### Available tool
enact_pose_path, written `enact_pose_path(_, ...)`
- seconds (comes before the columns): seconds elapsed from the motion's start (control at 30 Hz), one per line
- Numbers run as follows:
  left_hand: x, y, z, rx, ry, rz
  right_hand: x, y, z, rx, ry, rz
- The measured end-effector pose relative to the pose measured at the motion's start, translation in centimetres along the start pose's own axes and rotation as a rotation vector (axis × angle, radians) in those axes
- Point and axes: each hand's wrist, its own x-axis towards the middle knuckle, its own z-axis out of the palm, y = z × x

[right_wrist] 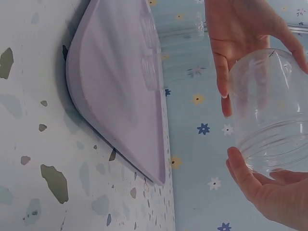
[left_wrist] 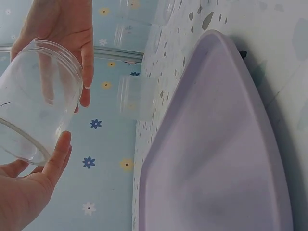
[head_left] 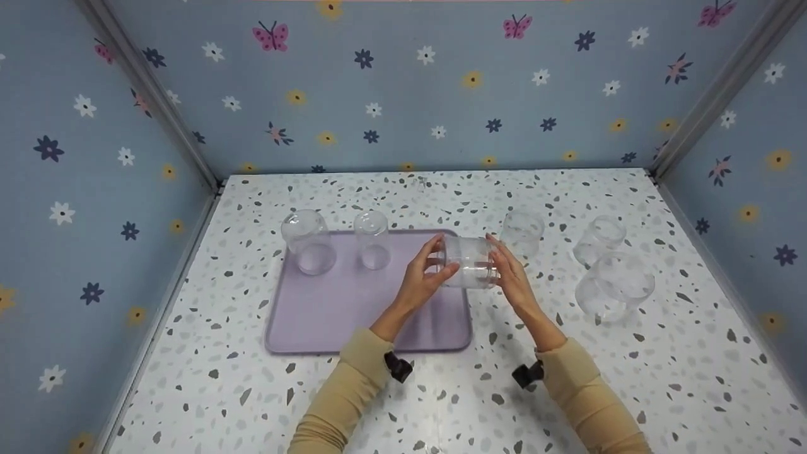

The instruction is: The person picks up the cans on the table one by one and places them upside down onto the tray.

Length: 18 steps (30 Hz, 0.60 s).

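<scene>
A clear glass jar (head_left: 468, 261) is held on its side in the air, above the right edge of the lilac tray (head_left: 353, 315). My left hand (head_left: 421, 274) grips one end, thumb along the near side. At the other end, where the right wrist view shows a ridged, threaded neck, my right hand (head_left: 514, 277) holds it with curled fingers. Between the palms the jar (left_wrist: 43, 101) looks empty, and no lid is seen on it. Toward the tray's back left stand a wide clear jar (head_left: 307, 243) and a narrower one (head_left: 373, 239).
Right of the tray, several clear vessels stand on the speckled table (head_left: 504, 391): one behind my right hand (head_left: 523, 230), a small one (head_left: 599, 239) and a larger rounded one (head_left: 615, 287). Flower-patterned walls (head_left: 403, 82) close off the back and both sides.
</scene>
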Motion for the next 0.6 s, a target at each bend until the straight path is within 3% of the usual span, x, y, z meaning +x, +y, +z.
enact_pose_path(0.33,0.2,0.6,-0.1,0.046,0.051,0.016,0.9,0.0,-0.2,0.087,-0.074,0.047)
enact_pose_path(0.6,0.7,0.7,-0.3,0.108,0.088,0.01,1.5,-0.9,-0.5,-0.02,-0.042,-0.022)
